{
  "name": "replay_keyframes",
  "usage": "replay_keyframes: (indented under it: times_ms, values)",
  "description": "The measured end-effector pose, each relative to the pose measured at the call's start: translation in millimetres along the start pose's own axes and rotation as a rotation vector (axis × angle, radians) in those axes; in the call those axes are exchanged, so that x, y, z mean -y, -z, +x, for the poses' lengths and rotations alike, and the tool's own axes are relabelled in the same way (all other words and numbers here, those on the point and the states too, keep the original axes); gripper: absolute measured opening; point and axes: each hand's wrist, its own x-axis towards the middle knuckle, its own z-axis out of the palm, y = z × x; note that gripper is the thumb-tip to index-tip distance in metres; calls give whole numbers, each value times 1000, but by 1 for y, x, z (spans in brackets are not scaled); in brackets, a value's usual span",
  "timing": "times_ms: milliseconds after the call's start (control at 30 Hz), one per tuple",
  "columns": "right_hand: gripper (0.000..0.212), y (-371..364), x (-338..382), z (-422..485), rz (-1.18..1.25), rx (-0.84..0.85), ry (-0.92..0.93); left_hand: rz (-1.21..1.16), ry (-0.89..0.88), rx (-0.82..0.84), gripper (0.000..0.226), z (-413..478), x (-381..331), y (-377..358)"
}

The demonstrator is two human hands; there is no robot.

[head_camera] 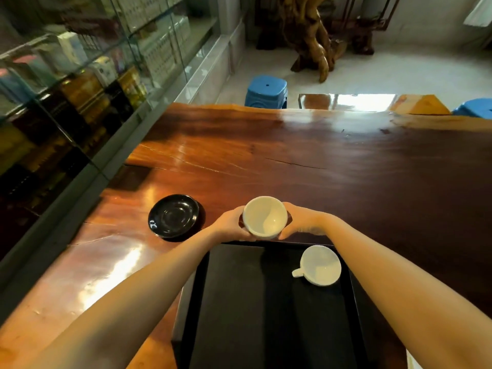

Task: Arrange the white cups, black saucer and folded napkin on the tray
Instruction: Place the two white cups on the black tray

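Note:
Both of my hands cup a white cup (265, 217) just beyond the far edge of the black tray (239, 302). My left hand (234, 225) grips its left side and my right hand (299, 221) its right side. The cup is empty and its handle is hidden. A second white cup (320, 265) with its handle pointing left stands in the tray's far right corner. The black saucer (173, 216) lies on the wooden table (319, 161) to the left of the held cup. No folded napkin is visible.
A glass display case (80, 75) with boxes runs along the table's left side. Two blue stools (266, 90) stand beyond the far edge, with a carved wood stand (316, 43) farther back.

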Motion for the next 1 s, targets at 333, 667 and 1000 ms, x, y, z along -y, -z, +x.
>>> replay_keyframes:
  times_ms: [333,667,1000]
  values:
    - [81,-85,-38,22,-25,-11,-54,-49,80,-30,84,-63,67,-33]
    - [83,-122,-49,33,-41,10,-33,-105,171,-4,86,-83,99,-46]
    - [74,-119,-33,33,-270,1,-176,-103,230,97,78,-88,95,-30]
